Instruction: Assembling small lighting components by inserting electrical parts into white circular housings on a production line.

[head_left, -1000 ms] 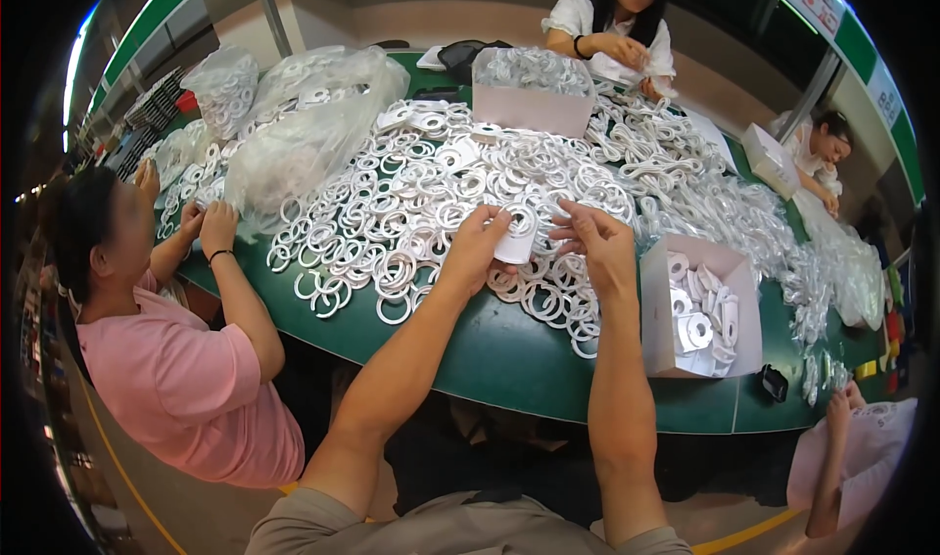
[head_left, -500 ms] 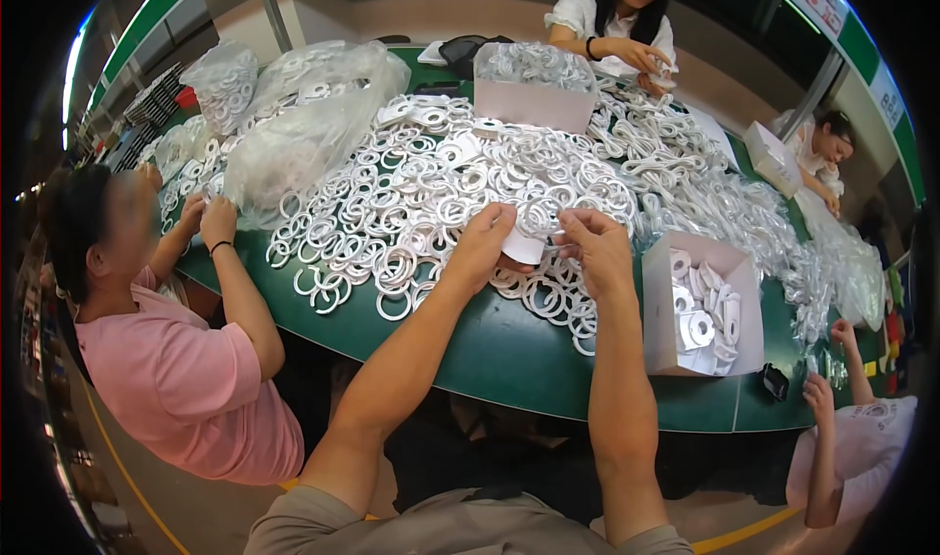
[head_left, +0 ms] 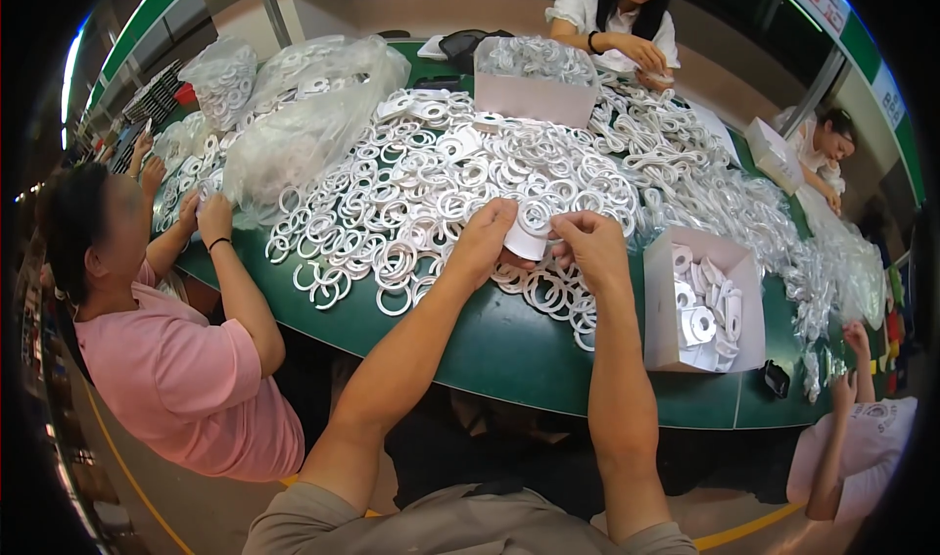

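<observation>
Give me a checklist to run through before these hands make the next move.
1. Left hand grips the white piece: ok.
2. Right hand is beside the white ring on that piece: ok.
3. Ring lies fully flat on the piece: cannot tell.
4. White box at the right stands open: ok.
5. Pink-shirted co-worker is apart from both hands: ok.

Rings [head_left: 534, 159] smooth, plastic-looking; tabletop [head_left: 490, 354] glossy; bag [head_left: 294, 159] crinkled clear plastic.
</observation>
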The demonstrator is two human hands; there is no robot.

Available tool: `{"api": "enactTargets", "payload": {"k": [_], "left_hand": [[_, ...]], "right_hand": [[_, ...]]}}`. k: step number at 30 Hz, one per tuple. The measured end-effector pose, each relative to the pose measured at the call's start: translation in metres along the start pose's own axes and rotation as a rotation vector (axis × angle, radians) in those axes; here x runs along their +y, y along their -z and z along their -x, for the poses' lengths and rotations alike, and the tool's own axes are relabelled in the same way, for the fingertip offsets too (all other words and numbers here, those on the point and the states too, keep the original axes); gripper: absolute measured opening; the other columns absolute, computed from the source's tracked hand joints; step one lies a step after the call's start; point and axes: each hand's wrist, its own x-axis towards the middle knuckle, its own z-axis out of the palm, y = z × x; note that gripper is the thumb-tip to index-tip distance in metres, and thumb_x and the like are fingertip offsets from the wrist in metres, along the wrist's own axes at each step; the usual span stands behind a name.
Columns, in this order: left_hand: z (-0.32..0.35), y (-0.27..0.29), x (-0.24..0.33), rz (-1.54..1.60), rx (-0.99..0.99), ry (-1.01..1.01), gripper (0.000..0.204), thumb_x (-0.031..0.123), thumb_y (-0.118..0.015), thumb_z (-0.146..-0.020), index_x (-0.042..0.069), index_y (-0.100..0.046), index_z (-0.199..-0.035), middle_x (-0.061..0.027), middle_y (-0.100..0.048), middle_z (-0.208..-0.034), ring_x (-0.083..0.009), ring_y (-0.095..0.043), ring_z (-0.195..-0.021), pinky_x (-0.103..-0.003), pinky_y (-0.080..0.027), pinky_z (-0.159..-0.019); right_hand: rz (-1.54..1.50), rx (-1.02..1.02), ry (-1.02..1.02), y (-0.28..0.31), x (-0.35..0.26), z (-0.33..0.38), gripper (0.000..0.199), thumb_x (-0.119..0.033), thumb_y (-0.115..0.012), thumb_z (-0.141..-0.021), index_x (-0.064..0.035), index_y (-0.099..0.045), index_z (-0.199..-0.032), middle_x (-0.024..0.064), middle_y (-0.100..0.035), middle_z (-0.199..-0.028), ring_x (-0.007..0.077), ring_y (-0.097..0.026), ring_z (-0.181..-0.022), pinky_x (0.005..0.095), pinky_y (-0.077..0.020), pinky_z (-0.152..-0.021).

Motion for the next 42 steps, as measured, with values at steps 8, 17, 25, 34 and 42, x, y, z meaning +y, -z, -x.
{"api": "enactTargets", "payload": {"k": [8, 17, 25, 34, 42], "left_hand": [[0.002, 0.000, 0.003, -0.173, -0.023, 0.009, 0.026, 0.021, -0.050, -0.097, 0.003, -0.048, -0.116, -0.0111, -0.063, -0.094, -0.0194, -0.067, -0.074, -0.031, -0.058, -0.051], [0.005, 0.000, 0.008, -0.230, -0.154, -0.095, 0.027, 0.006, -0.051, -0.092, 0.002, -0.048, -0.119, -0.0108, -0.063, -0.093, -0.0136, -0.063, -0.076, -0.027, -0.053, -0.065], [-0.001, 0.009, 0.002, -0.520, -0.250, -0.330, 0.034, 0.002, -0.049, -0.093, 0.000, -0.045, -0.126, -0.0090, -0.059, -0.112, -0.0140, -0.057, -0.102, -0.028, -0.045, -0.090], [0.002, 0.001, 0.009, -0.317, -0.106, -0.151, 0.039, 0.008, -0.046, -0.096, 0.003, -0.048, -0.135, -0.0076, -0.061, -0.112, -0.0114, -0.058, -0.095, -0.024, -0.047, -0.083], [-0.004, 0.014, 0.002, -0.352, -0.164, -0.192, 0.035, 0.010, -0.046, -0.097, 0.002, -0.052, -0.131, -0.0075, -0.062, -0.112, -0.0099, -0.058, -0.092, -0.023, -0.048, -0.082]], "right_hand": [[0.168, 0.065, 0.024, -0.007, -0.001, 0.004, 0.022, -0.015, -0.070, -0.081, 0.0041, -0.063, -0.088, 0.0063, -0.063, -0.070, 0.0095, -0.056, -0.051, 0.0226, -0.0446, -0.042], [0.354, -0.016, 0.188, -0.011, 0.021, -0.005, 0.032, -0.016, -0.079, -0.070, 0.0049, -0.059, -0.082, 0.0099, -0.060, -0.071, 0.0189, -0.060, -0.061, 0.0331, -0.0469, -0.054], [0.605, 0.125, 0.466, -0.015, 0.017, -0.002, 0.029, -0.012, -0.078, -0.069, 0.0002, -0.055, -0.080, 0.0063, -0.060, -0.073, 0.0123, -0.056, -0.058, 0.0266, -0.0444, -0.051], [-0.282, -0.291, -0.096, 0.015, 0.011, -0.003, 0.022, -0.011, -0.062, -0.090, 0.0070, -0.059, -0.102, 0.0121, -0.064, -0.084, 0.0184, -0.066, -0.067, 0.0293, -0.0585, -0.058], [-0.143, -0.293, -0.141, 0.011, 0.010, -0.005, 0.016, -0.008, -0.059, -0.091, 0.0062, -0.060, -0.097, 0.0126, -0.065, -0.080, 0.0193, -0.067, -0.067, 0.0284, -0.0581, -0.060]]}}
